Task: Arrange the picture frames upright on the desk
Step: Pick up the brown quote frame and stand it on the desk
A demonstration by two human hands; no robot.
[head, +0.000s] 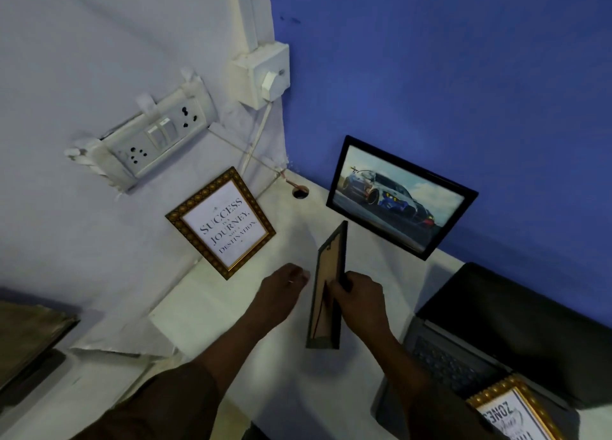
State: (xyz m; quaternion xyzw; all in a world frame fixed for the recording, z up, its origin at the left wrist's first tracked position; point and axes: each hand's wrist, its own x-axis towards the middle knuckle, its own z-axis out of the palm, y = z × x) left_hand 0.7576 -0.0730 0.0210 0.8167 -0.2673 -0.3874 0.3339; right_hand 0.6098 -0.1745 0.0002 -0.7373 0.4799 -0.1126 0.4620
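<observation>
My right hand (359, 299) grips a dark-framed picture (326, 294) by its right edge, holding it on edge above the white desk (205, 310) with its brown back facing me. Just left of that frame my left hand (281, 290) hovers with its fingers loosely curled, holding nothing. A gold-framed "Success is a journey" print (222, 222) leans upright against the white wall. A black-framed car picture (399, 196) leans upright against the blue wall. Another gold-framed print (516, 413) lies at the bottom right, over the laptop's corner.
An open dark laptop (496, 333) fills the desk's right side. A cable hole (300, 192) sits in the desk corner, with wires running up to a plug box (265, 75) and a switchboard (149, 138). A dark object (29, 337) lies at far left.
</observation>
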